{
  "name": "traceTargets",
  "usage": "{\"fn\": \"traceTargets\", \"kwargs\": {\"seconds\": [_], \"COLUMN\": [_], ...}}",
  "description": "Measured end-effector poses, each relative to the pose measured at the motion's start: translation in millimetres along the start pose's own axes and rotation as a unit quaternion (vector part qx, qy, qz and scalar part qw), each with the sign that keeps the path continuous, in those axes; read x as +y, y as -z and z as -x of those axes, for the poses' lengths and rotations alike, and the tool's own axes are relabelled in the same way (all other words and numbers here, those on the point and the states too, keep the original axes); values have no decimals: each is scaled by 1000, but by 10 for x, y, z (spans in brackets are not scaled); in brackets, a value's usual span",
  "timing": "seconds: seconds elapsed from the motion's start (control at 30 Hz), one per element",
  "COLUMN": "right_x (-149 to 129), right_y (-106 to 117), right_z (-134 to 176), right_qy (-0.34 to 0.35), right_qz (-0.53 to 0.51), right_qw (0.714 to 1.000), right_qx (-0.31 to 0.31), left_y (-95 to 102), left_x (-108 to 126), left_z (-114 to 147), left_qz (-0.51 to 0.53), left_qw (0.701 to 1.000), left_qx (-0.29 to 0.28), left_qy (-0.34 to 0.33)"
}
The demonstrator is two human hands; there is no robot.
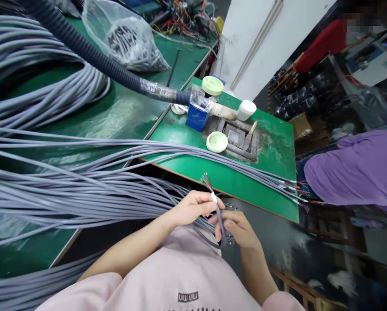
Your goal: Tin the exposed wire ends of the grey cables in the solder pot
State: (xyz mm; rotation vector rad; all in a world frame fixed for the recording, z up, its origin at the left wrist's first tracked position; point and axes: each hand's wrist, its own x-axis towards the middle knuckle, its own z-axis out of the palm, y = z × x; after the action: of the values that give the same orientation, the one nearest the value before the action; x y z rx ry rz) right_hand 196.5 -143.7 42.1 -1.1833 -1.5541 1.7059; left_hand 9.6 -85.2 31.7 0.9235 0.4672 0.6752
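In front of my chest, a grey cable [219,218] is held upright with its stripped end on top. Thin coloured wires [206,182], some red, fan out above a white band [214,197] on it. My left hand [195,208] pinches the cable just below the wires, thumb and fingers closed. Lower down, my right hand [240,226] has its fingers curled round the same cable, which bends in a loop beneath. Close to my hands, a bundle of similar grey cables [212,159] lies across the green board, their stripped ends past its right edge.
On the green board [274,149] stand a solder pot [237,136], a pale green bowl [217,141], a white cup [246,110] and a blue box [197,116] under a black hose [115,71]. Coiled grey cables [51,90] cover the left table. A person in purple [351,166] is at right.
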Motion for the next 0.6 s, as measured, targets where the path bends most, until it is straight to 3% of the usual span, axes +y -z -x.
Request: {"fn": "traceTargets", "kwargs": {"seconds": [0.07,0.13,0.2,0.3,0.43,0.6], "right_x": [108,197,234,189,89,69], "right_y": [-76,-173,-263,-337,-340,-349], "right_z": [-97,-196,-279,-351,-366,-367], "right_qy": [-44,-78,-73,-24,-6,-3], "right_qz": [-113,-187,-219,-216,-142,-67], "right_qw": [990,974,971,975,984,989], "right_qx": [-68,-100,-64,34,108,128], "left_y": [-2,12,33,70,128,162], "left_x": [-28,-35,-26,-7,8,50], "left_z": [21,38,46,39,16,-31], "left_qz": [22,17,1,-5,-15,-43], "left_qw": [997,997,999,995,961,948], "left_qx": [-65,-72,-24,99,263,303], "left_qy": [25,35,25,-22,-87,-92]}}
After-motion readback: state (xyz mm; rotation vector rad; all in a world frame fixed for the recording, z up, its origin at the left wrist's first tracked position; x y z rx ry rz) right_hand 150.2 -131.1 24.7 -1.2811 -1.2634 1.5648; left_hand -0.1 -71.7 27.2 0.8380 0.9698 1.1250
